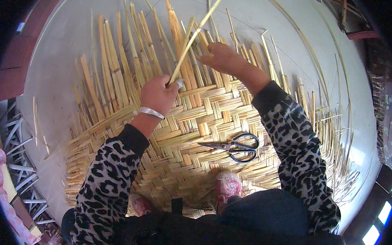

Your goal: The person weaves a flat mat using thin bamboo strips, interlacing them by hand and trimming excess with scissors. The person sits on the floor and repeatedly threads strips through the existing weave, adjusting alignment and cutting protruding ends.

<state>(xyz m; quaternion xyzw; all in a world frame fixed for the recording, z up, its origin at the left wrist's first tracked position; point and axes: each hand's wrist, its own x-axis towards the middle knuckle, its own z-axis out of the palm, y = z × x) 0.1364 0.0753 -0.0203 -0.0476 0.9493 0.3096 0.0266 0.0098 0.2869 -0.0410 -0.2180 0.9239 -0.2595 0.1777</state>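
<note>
A mat of pale split reed strips point(195, 127) in a diagonal weave lies below me, with loose strip ends fanning out along its far edge. My left hand point(157, 95) is closed on one long pale reed strip point(196, 36), which slants up and right over the other ends. White wrapping covers a fingertip of this hand, and a pale band circles the wrist. To the right, my right hand point(221, 59) hovers over the upright strip ends, its fingers bent and apart, with nothing visible in them. Black-handled scissors point(237, 147) rest on the weave between my forearms.
Pale floor point(49, 128) surrounds the mat. Several long thin strips point(315, 53) curve across the floor at the right. A rack of pale metal bars point(22, 171) and pink fabric point(6, 192) stand at the left edge. My pink shoe point(228, 186) is on the near part of the mat.
</note>
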